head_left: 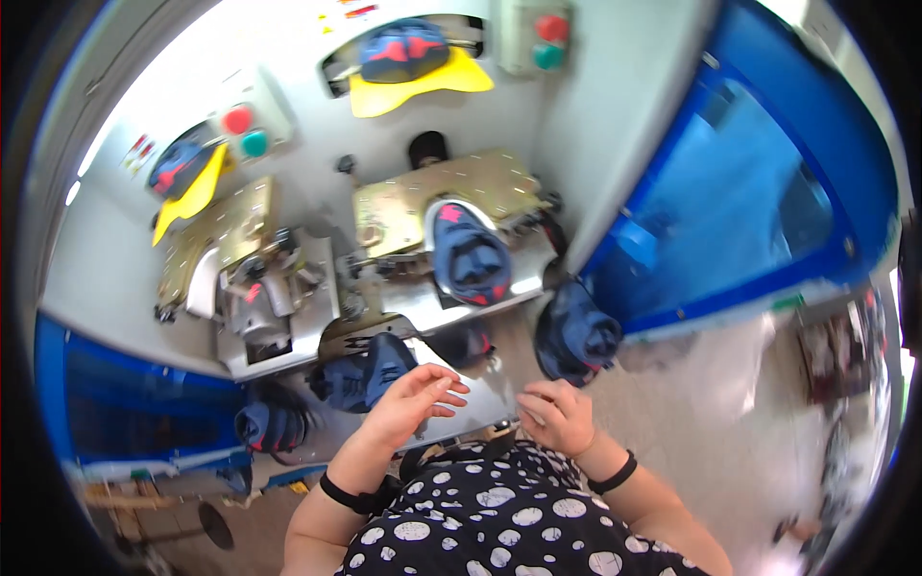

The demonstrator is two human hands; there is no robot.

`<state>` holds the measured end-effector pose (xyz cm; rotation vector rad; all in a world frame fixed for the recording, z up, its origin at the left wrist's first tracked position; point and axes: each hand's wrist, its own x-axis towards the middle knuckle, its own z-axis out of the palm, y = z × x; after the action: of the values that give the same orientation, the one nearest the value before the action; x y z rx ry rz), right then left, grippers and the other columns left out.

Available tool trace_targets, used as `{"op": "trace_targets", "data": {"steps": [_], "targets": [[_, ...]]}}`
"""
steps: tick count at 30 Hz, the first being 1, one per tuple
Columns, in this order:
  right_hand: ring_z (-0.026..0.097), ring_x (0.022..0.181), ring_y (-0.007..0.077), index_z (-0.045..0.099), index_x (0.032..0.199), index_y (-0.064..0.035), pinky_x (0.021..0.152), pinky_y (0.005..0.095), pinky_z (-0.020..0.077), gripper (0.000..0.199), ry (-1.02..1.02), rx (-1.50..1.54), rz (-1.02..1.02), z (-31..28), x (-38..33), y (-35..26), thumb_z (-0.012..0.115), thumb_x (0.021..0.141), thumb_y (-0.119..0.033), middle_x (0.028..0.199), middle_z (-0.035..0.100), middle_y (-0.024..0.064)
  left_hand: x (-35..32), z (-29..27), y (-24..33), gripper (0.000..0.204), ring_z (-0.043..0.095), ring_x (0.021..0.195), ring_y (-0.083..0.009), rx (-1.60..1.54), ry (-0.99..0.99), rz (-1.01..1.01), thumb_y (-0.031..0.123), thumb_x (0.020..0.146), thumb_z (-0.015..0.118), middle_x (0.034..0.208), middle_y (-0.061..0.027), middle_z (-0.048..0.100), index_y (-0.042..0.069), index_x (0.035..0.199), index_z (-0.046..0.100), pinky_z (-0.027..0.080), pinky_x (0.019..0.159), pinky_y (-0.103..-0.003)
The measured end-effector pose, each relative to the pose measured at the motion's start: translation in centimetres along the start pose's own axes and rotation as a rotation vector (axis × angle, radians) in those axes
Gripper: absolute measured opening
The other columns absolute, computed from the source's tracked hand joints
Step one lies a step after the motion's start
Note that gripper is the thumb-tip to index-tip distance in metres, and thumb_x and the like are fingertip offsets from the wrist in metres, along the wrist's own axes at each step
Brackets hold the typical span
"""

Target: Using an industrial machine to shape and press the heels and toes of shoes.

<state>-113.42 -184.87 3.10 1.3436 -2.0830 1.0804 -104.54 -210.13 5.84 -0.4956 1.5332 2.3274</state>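
Over the metal ledge in front of my body, my left hand point(419, 401) is held with its fingers apart and nothing in them. Across from it, my right hand point(559, 417) has loosely bent fingers, and no object shows in it. Dark blue shoes point(365, 376) lie on the ledge just beyond my left hand. A blue shoe point(579, 334) sits ahead and to the right of my right hand. Farther off, a blue shoe with pink marks point(469, 254) rests on the right-hand machine station, toe pointing away, touched by neither hand.
The left station's metal form point(254, 312) carries no shoe. More shoes sit on yellow holders point(423, 84) in wall openings. Red and green buttons point(549, 43) are on the panels. A blue windowed door point(740, 182) stands at the right. Several shoes point(274, 422) hang at the left.
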Motion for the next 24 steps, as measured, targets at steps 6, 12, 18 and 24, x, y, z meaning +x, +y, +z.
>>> {"op": "trace_targets", "data": {"steps": [6, 12, 18, 24], "targets": [[0.062, 0.073, 0.0238, 0.063, 0.098, -0.0056, 0.060, 0.0305, 0.0499, 0.028, 0.064, 0.344, -0.135, 4.3, 8.6, -1.8, 0.069, 0.072, 0.001, 0.094, 0.064, 0.0122, -4.3, -2.1, 0.0, 0.026, 0.065, 0.097, -0.0180, -0.120, 0.317, 0.130, 0.028, 0.099, 0.056, 0.108, -0.0094, 0.065, 0.005, 0.113, 0.057, 0.052, 0.079, -0.029], [0.066, 0.078, 0.0280, 0.064, 0.101, -0.0027, 0.065, 0.0335, 0.0542, 0.029, -0.037, 0.626, -0.212, 9.3, 17.2, -9.0, 0.071, 0.073, 0.002, 0.094, 0.065, 0.0129, -11.1, -6.0, -1.4, 0.021, 0.065, 0.093, -0.0169, -0.252, 0.542, 0.269, 0.026, 0.099, 0.055, 0.105, -0.0082, 0.066, 0.007, 0.109, 0.057, 0.052, 0.077, -0.028], [0.063, 0.071, 0.0256, 0.062, 0.106, -0.0030, 0.061, 0.0323, 0.0510, 0.024, -0.058, 0.406, -0.359, 15.1, 32.6, -14.3, 0.063, 0.083, 0.002, 0.100, 0.064, 0.0165, -16.5, -9.9, -1.1, 0.016, 0.065, 0.091, -0.0172, -0.290, 0.609, 0.346, 0.022, 0.101, 0.052, 0.099, -0.0076, 0.066, 0.007, 0.104, 0.057, 0.052, 0.078, -0.029], [0.066, 0.077, 0.0328, 0.065, 0.092, -0.0065, 0.066, 0.0425, 0.0534, 0.015, 0.018, -0.522, -0.253, 20.8, 45.6, -17.2, 0.059, 0.089, -0.020, 0.090, 0.067, 0.0151, -20.7, -14.4, -0.9, 0.017, 0.064, 0.092, -0.0163, -0.245, 0.587, 0.386, 0.021, 0.099, 0.054, 0.101, -0.0083, 0.067, 0.005, 0.105, 0.057, 0.051, 0.077, -0.028]]}}
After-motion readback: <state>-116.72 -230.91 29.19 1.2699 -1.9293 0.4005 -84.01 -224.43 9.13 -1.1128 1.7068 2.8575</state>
